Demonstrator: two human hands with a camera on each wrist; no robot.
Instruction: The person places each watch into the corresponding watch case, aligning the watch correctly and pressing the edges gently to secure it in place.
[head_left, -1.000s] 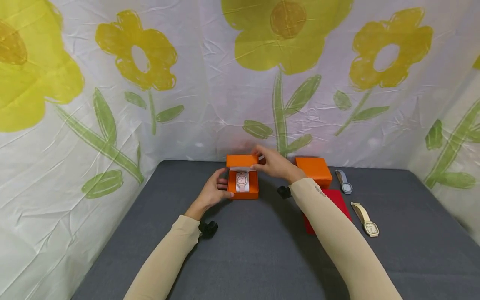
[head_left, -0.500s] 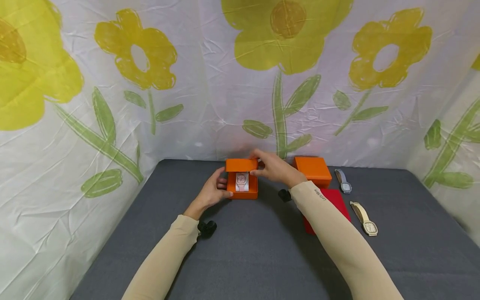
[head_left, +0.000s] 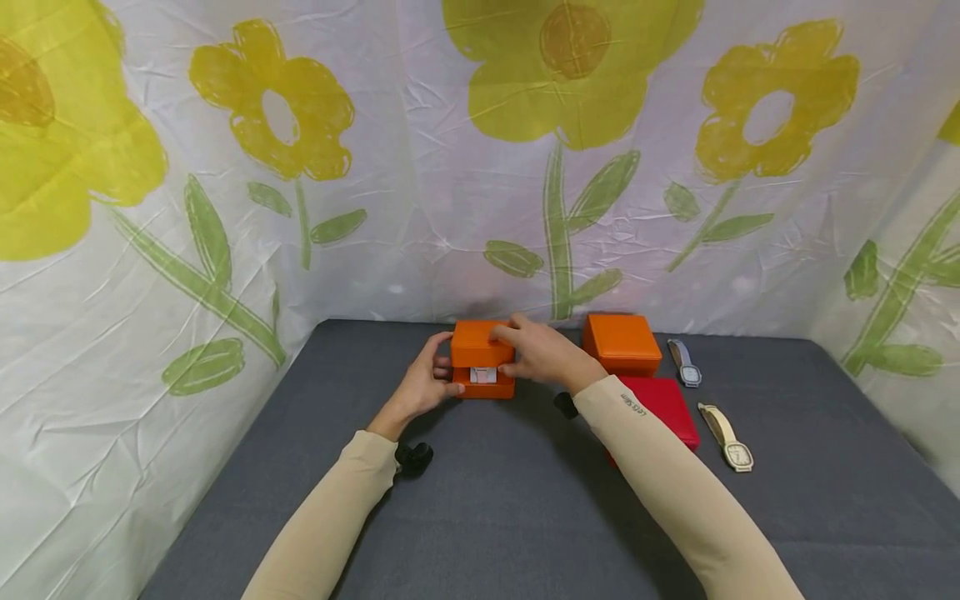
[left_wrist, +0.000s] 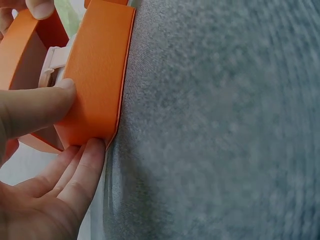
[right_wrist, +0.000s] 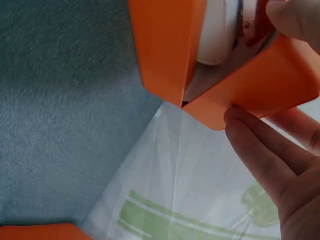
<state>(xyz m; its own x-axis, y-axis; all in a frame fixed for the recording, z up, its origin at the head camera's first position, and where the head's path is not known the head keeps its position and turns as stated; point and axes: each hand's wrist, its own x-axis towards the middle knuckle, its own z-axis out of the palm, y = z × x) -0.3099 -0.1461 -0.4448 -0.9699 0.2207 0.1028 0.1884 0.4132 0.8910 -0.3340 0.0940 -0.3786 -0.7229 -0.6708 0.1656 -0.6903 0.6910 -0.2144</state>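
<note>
An orange watch box stands at the back of the table with its lid tilted partway down. Inside, a pale pink watch on a white cushion shows only as a strip; the lid hides its face. My left hand grips the base from the left, thumb on the front and fingers along the side, as the left wrist view shows. My right hand holds the lid's right end, its thumb at the lid's front edge and its fingers on the outside. The right wrist view shows the gap between lid and base.
To the right stands a second orange box, closed. A red box lies in front of it, partly behind my right sleeve. Farther right are a lilac watch and a cream watch. A flowered curtain hangs behind the table.
My right hand has brought the lid forward and down from upright, covering the watch's face. My left hand stays on the base.
</note>
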